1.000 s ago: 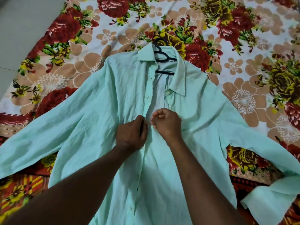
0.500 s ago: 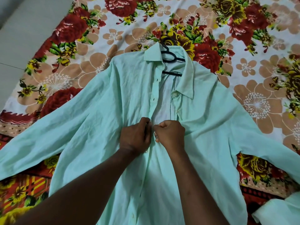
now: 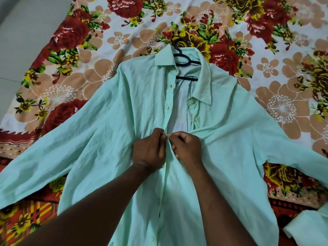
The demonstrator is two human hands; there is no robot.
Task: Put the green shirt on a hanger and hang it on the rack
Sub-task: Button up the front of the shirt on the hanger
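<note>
Green shirt point(image 3: 106, 139) is lying front-up on the floral bedsheet point(image 3: 124, 38), sleeves spreading out to both sides. Black hanger point(image 3: 183, 59) is sitting inside the neck. Its hook is poking out past the collar point(image 3: 165, 56) onto the sheet, and one bar is showing across the open neck.

Shirt front is standing open from the collar down to mid-chest. Below the hands the placket appears to be lying closed.

Left grip point(image 3: 150, 150) is pinching the buttonhole edge of the placket, fingers curled, thumb and forefinger meeting on the cloth. Right grip point(image 3: 187, 148) is pinching the opposite edge, knuckles up, fingers curling round a fold. The two grips are meeting at the placket, fingertips just beside each other. I cannot tell whether a button is sitting between them.

Creases are running from the right grip out toward the right armpit. White buttons point(image 3: 191, 102) are showing undone on the right front edge above the hands.

A cuff point(image 3: 308, 226) is lying folded at the lower right corner. Grey floor point(image 3: 21, 32) is showing at upper left, beside the sheet.
</note>
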